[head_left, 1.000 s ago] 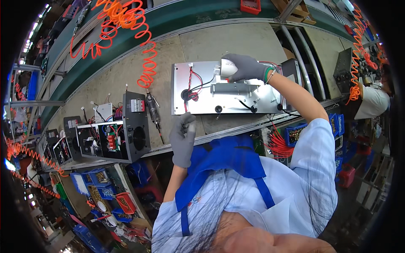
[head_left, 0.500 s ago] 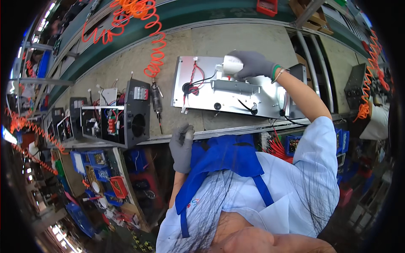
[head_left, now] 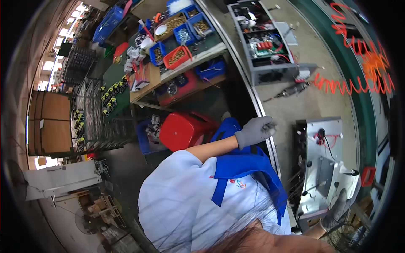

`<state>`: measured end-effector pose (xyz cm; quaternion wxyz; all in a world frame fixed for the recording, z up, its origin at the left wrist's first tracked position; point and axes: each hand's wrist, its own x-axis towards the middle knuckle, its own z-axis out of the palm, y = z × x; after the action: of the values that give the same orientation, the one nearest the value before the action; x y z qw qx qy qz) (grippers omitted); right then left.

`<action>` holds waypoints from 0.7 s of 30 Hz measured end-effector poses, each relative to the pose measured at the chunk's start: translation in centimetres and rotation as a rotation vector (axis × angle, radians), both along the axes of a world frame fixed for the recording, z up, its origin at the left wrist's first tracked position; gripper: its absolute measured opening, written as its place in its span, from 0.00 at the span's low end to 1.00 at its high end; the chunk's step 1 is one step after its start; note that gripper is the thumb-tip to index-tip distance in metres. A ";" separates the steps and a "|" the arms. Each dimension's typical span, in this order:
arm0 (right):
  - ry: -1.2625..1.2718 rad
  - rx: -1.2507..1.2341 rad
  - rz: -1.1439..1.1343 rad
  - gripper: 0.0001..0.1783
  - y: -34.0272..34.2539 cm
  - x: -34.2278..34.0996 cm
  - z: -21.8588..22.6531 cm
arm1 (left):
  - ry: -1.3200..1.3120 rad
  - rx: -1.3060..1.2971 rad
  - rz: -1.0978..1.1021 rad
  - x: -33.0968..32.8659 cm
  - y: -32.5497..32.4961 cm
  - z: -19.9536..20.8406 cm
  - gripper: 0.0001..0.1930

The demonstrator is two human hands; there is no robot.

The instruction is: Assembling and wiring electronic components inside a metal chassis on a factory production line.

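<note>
My left hand (head_left: 256, 131), in a grey glove, hangs by the front edge of the workbench with its fingers curled in and nothing visible in them. At the lower right, my right hand (head_left: 336, 209), also gloved, reaches over a silver metal panel (head_left: 314, 170) and grips a white rounded part (head_left: 350, 184); its fingers are partly hidden. Red and black wires (head_left: 327, 138) run on the panel, and a grey bracket (head_left: 324, 173) stands on it. A pen-shaped air screwdriver (head_left: 291, 90) lies on the bench, beyond my left hand.
An open-sided dark housing (head_left: 268, 46) with circuit boards inside stands farther up the bench. Orange coiled hose (head_left: 350, 82) stretches across the right. Screw bins (head_left: 177, 57) fill a side shelf, and a red stool (head_left: 185, 131) stands behind it on the floor.
The view has swung left, bringing the shelf, stool and floor into sight and moving the panel to the lower right. My right hand stays at the panel with the white part; my left remains curled.
</note>
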<state>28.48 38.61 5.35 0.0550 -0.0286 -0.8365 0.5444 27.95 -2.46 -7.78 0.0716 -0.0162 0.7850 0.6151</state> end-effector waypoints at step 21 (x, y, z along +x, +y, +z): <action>-0.290 -0.331 0.345 0.41 -43.4 -8.2 -2.9 | -0.947 -0.855 1.052 4.7 -73.5 -8.5 0.31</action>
<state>20.24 -4.82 2.49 -0.1644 0.0279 -0.7280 0.6650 32.65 -75.93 -16.32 0.0852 -0.6648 0.7279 0.1448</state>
